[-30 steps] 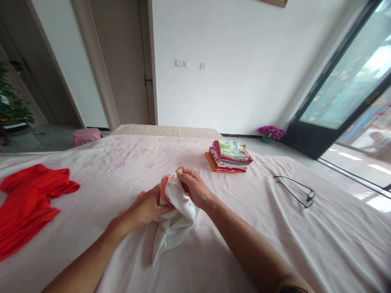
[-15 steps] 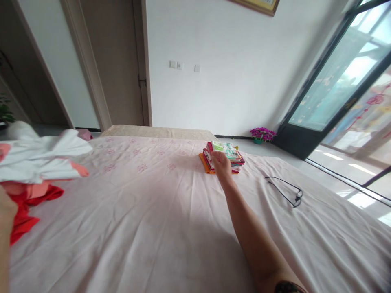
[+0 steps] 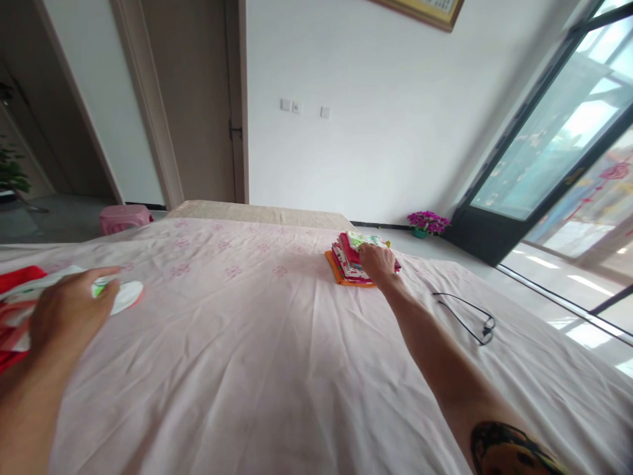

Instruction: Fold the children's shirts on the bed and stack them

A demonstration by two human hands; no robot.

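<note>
My left hand (image 3: 74, 300) is at the left, over a loose heap of red and white cloths (image 3: 20, 284). Its fingers reach forward with the thumb apart, and a bit of green-printed white cloth shows between them. On the far side of the bed-like surface lies a stack of folded cloths (image 3: 346, 264): orange at the bottom, red and patterned ones above, a white one with green print on top. My right hand (image 3: 378, 258) rests on this stack, fingers curled at the top cloth; the hand hides part of it.
Dark-framed glasses (image 3: 487, 326) lie with arms unfolded on the pale pink sheet (image 3: 257, 356), right of the stack. Beyond are a pink stool (image 3: 126, 216), a purple-flowered pot (image 3: 428, 223), a door (image 3: 192, 99) and a glass door (image 3: 534, 145) at the right.
The white and coral cloth at the left has dropped lower, and my left hand has come into view over it. My right hand has shifted slightly right on the stack, showing more red cloth.
</note>
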